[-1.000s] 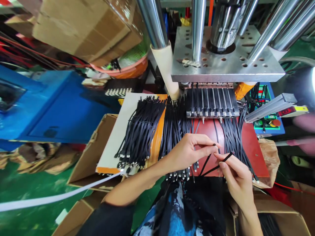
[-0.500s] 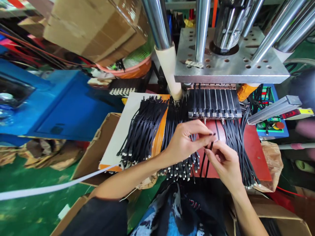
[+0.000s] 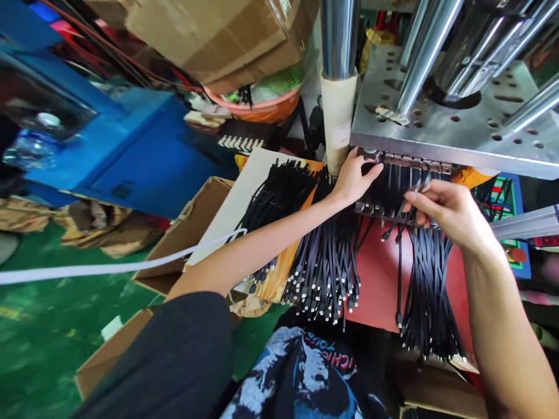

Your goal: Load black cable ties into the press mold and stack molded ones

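My left hand [image 3: 356,177] is at the rear left corner of the slotted metal mould [image 3: 371,207]. Its thumb and forefinger curve towards each other there in a pinch, and what lies between the tips is too small and dark to make out. Over the mould's right half, my right hand [image 3: 445,203] pinches a short black cable [image 3: 395,222], whose plug end hangs down past the front edge. Black cables lie in the mould's slots. One bundle of black cables [image 3: 430,285] hangs from its front right, and another bundle [image 3: 325,262] lies to its left.
A steel press plate [image 3: 445,137] on thick polished posts overhangs the mould closely. More cables [image 3: 279,192] lie on a white board [image 3: 222,203] at the left. A blue control box [image 3: 519,221] stands at the right. Cardboard boxes [image 3: 183,233] are below the table, beside a blue machine [image 3: 144,151].
Both hands have parted and moved up from in front of the mould: the left to its rear left corner, the right over its right half with a cable. The view has shifted.
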`<state>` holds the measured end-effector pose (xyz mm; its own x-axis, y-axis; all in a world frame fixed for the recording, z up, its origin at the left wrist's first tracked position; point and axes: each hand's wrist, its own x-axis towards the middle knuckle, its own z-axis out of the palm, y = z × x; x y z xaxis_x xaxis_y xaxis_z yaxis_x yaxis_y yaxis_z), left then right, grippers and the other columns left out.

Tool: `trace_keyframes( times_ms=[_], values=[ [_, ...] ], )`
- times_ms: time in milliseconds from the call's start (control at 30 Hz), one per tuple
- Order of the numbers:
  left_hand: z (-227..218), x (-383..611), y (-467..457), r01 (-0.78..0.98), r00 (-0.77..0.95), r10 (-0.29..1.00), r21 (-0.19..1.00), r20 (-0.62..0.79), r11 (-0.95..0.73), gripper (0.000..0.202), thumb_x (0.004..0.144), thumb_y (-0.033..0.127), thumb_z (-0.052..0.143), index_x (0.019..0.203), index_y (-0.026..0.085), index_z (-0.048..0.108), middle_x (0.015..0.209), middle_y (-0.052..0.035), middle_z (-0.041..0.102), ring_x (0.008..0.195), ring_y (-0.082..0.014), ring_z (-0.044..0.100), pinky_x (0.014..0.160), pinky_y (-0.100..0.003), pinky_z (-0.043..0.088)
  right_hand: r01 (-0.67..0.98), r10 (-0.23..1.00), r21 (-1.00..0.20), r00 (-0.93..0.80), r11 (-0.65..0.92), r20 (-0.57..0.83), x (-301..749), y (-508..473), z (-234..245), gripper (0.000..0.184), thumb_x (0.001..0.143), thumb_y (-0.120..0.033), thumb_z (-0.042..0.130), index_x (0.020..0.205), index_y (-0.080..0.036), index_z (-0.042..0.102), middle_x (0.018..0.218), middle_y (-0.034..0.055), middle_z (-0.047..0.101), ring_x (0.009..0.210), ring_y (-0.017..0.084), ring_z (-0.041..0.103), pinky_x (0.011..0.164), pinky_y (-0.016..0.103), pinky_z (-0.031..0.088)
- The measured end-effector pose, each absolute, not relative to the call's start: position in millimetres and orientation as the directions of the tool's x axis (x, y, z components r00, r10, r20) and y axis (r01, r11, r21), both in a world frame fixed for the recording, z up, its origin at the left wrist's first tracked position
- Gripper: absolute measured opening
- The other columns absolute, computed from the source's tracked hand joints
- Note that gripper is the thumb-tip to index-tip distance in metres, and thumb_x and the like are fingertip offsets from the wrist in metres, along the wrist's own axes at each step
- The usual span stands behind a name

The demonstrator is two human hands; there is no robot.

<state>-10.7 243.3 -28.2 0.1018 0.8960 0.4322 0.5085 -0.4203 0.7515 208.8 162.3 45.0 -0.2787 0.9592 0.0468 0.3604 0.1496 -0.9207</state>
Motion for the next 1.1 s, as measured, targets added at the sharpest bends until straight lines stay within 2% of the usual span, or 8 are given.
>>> trace_keyframes(
  times_ms=[133, 300, 400, 700, 833, 900, 1000, 1100],
  values=[
    [-21, -29, 216, 0.458, 0.314, 0.773, 0.625, 0.551, -0.632, 0.039, 0.106, 0.024, 0.055, 0.144, 0.014, 0.059, 0.149, -0.0172, 0.064, 0.141, -0.0252, 0.06, 0.123, -0.044, 0.045, 0.333, 0.946, -0.931, -0.321, 0.15, 0.038, 203, 216, 34, 0.045, 0.085, -0.059, 0.083, 0.082, -0.015, 0.073, 0.071, 0.0017, 0.073, 0.047, 0.006, 0.054, 0.044, 0.02, 0.045],
    [-15, -55, 185, 0.287, 0.782, 0.414, 0.319, 0.467, -0.903, 0.041, 0.103, 0.029, 0.061, 0.142, 0.016, 0.064, 0.157, -0.0171, 0.059, 0.152, -0.0292, 0.05, 0.128, -0.053, 0.039, 0.455, 0.965, -0.874, -0.259, 0.168, 0.051, 193, 236, 24, 0.033, 0.091, -0.044, 0.081, 0.079, -0.016, 0.069, 0.067, -0.0021, 0.069, 0.045, 0.006, 0.054, 0.039, 0.016, 0.038],
    [-13, -53, 185, 0.341, 0.828, 0.402, 0.216, 0.39, -0.915, 0.039, 0.105, 0.026, 0.058, 0.141, 0.014, 0.065, 0.157, -0.0175, 0.06, 0.15, -0.0302, 0.053, 0.127, -0.056, 0.04, 0.555, 0.981, -0.812, -0.163, 0.178, 0.103, 190, 236, 21, 0.028, 0.094, -0.03, 0.079, 0.075, -0.018, 0.063, 0.055, -0.007, 0.057, 0.038, 0.004, 0.044, 0.037, 0.018, 0.029],
    [-6, -30, 165, 0.487, 0.814, 0.445, -0.021, 0.373, -0.873, 0.052, 0.105, 0.043, 0.059, 0.145, 0.01, 0.062, 0.152, -0.0245, 0.06, 0.145, -0.039, 0.055, 0.122, -0.058, 0.042, 0.486, 0.974, -0.844, -0.14, 0.226, 0.18, 191, 241, 5, 0.026, 0.089, -0.039, 0.08, 0.101, -0.017, 0.072, 0.068, -0.0041, 0.059, 0.046, 0.01, 0.05, 0.043, 0.025, 0.039],
    [-8, -22, 148, 0.604, 0.755, 0.553, -0.044, 0.352, -0.796, 0.055, 0.105, 0.044, 0.06, 0.148, 0.01, 0.06, 0.157, -0.0259, 0.055, 0.15, -0.0382, 0.05, 0.126, -0.058, 0.036, 0.743, 0.94, -0.632, 0.01, 0.222, 0.341, 191, 220, 9, 0.019, 0.094, -0.035, 0.071, 0.095, -0.016, 0.075, 0.078, 0.0057, 0.067, 0.062, 0.019, 0.061, 0.066, 0.037, 0.055],
    [-6, -18, 142, 0.628, 0.744, 0.588, -0.029, 0.318, -0.778, 0.058, 0.105, 0.047, 0.058, 0.15, 0.009, 0.059, 0.159, -0.0269, 0.052, 0.153, -0.0396, 0.046, 0.127, -0.059, 0.033, 0.835, 0.911, -0.465, -0.099, 0.295, 0.399, 195, 196, 13, 0.025, 0.097, -0.026, 0.06, 0.11, -0.016, 0.079, 0.1, 0.012, 0.07, 0.08, 0.024, 0.066, 0.08, 0.04, 0.057],
    [3, -14, 141, 0.645, 0.731, 0.632, 0.042, 0.258, -0.763, 0.064, 0.107, 0.051, 0.052, 0.153, 0.008, 0.056, 0.165, -0.0265, 0.046, 0.157, -0.0402, 0.04, 0.13, -0.062, 0.027, 0.906, 0.906, -0.215, -0.291, 0.364, 0.306, 199, 164, 17, 0.046, 0.096, -0.013, 0.047, 0.131, -0.018, 0.077, 0.113, 0.0153, 0.064, 0.093, 0.027, 0.067, 0.086, 0.041, 0.056],
    [14, -7, 158, 0.707, 0.671, 0.714, 0.12, 0.201, -0.697, 0.066, 0.109, 0.046, 0.045, 0.159, 0.004, 0.048, 0.169, -0.0238, 0.041, 0.16, -0.038, 0.034, 0.132, -0.064, 0.021, 0.959, 0.942, -0.047, -0.266, 0.281, 0.202, 190, 162, 20, 0.054, 0.101, -0.013, 0.041, 0.148, -0.02, 0.067, 0.113, 0.0176, 0.064, 0.09, 0.029, 0.067, 0.08, 0.041, 0.055]
  ],
)
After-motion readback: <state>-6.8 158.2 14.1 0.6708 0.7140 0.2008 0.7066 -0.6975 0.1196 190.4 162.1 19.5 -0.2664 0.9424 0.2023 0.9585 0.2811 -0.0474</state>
